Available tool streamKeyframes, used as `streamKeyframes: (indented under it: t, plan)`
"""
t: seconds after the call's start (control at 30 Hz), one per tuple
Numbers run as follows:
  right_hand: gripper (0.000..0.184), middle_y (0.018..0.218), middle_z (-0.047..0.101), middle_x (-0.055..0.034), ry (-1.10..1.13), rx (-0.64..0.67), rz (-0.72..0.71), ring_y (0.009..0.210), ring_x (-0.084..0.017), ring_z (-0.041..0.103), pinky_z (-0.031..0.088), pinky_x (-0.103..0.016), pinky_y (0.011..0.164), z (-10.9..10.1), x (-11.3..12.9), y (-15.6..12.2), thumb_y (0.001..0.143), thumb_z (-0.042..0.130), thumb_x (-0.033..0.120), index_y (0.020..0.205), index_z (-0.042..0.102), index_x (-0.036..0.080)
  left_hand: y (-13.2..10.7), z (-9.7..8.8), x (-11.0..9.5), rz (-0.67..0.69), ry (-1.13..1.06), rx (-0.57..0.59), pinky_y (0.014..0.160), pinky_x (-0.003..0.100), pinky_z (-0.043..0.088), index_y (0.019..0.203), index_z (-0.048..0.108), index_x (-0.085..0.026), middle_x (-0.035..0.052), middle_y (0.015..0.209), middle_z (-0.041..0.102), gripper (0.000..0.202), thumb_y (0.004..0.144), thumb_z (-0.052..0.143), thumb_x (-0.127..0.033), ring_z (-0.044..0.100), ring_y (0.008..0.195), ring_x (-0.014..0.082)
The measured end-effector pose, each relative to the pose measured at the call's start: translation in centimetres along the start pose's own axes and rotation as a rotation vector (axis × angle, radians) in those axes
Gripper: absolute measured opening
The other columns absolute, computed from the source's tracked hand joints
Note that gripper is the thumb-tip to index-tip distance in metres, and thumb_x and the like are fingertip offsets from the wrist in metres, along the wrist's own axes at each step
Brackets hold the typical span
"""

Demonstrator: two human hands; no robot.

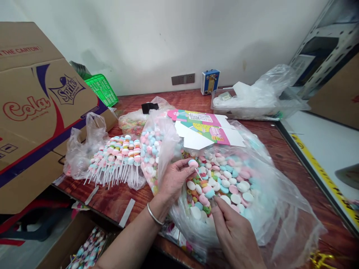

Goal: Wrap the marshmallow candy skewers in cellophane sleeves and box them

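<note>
My left hand [178,175], with a bracelet at the wrist, pinches a pink-and-white candy disc [193,163] between thumb and fingertips. From that disc a thin white stick [198,173] slants down toward pink and blue candies [208,191] that appear threaded on it. Thumb and fingers of my right hand [230,220] are closed at the lower end of this candy stick, where the grip is partly hidden. Beneath both hands, a wide clear plastic bag [283,198] lies open, full of loose pastel candy discs [232,181] and small ring candies [193,192].
Candy sticks [120,157] lie piled at left beside another candy bag [153,145]. Printed cardboard [204,129] rests on the open bag. A large carton [33,112] stands left; a plastic bin [246,108] is at the back right. Below the table edge sits an open box [64,239].
</note>
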State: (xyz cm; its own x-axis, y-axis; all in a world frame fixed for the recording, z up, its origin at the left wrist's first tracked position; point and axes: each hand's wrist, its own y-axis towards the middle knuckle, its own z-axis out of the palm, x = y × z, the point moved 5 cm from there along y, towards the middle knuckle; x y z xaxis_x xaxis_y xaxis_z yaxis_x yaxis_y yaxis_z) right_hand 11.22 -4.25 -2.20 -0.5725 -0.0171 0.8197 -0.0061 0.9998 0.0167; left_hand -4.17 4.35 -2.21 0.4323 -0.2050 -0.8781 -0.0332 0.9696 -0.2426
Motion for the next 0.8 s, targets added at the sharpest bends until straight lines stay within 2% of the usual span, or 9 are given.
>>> streamKeyframes:
  t: [0.13,0.23,0.37,0.47,0.63,0.8]
  plan:
    - [0.045,0.082,0.073,-0.0048,0.025,0.022,0.021,0.072,-0.019,0.067,0.047,-0.023,0.063,-0.2,0.1,0.2,0.089,0.037,0.050,0.093,0.070,0.020,-0.1,0.2,0.2,0.003,0.011,0.043,0.075,0.025,0.054,0.100,0.072,-0.015,0.0055,0.089,0.073,0.043,0.061,0.085,-0.027,0.066,0.076,0.0121]
    - [0.048,0.087,0.074,-0.0061,0.059,0.052,0.057,0.075,-0.020,0.068,0.048,-0.024,0.066,-0.3,-0.1,0.2,0.088,0.037,0.052,0.097,0.071,0.019,-0.1,0.2,0.3,0.025,0.039,0.060,0.077,0.026,0.055,0.103,0.072,-0.016,0.0064,0.093,0.074,0.043,0.063,0.084,-0.027,0.067,0.079,0.0130]
    - [0.055,0.084,0.073,-0.0075,0.060,0.078,0.114,0.075,-0.022,0.066,0.049,-0.026,0.069,-0.2,-0.4,0.1,0.086,0.036,0.056,0.102,0.071,0.017,0.1,0.0,0.5,0.046,0.073,0.060,0.078,0.025,0.055,0.105,0.072,-0.017,0.0066,0.097,0.074,0.042,0.066,0.082,-0.026,0.067,0.082,0.0132]
    - [0.054,0.080,0.071,-0.0070,0.076,0.079,0.123,0.073,-0.022,0.064,0.049,-0.026,0.069,-0.3,-0.3,0.2,0.085,0.037,0.057,0.096,0.071,0.017,0.1,-0.1,0.6,0.065,0.116,0.072,0.079,0.027,0.055,0.108,0.070,-0.017,0.0071,0.096,0.074,0.043,0.068,0.080,-0.027,0.068,0.083,0.0151]
    - [0.043,0.060,0.059,-0.0023,0.172,0.078,0.121,0.061,-0.018,0.056,0.046,-0.025,0.059,-0.2,0.1,0.3,0.083,0.041,0.055,0.072,0.064,0.020,-0.3,0.0,0.2,0.126,0.303,0.078,0.074,0.027,0.055,0.111,0.068,-0.016,0.0085,0.091,0.075,0.044,0.071,0.077,-0.033,0.069,0.082,0.0185]
    - [0.037,0.047,0.041,0.0046,0.428,0.158,0.216,0.046,-0.013,0.041,0.034,-0.022,0.043,0.9,0.2,0.0,0.081,0.047,0.053,0.065,0.055,0.021,-0.7,0.9,-0.5,0.168,0.369,0.152,0.073,0.026,0.055,0.104,0.066,-0.015,0.0084,0.091,0.075,0.032,0.077,0.071,-0.031,0.070,0.084,0.0185]
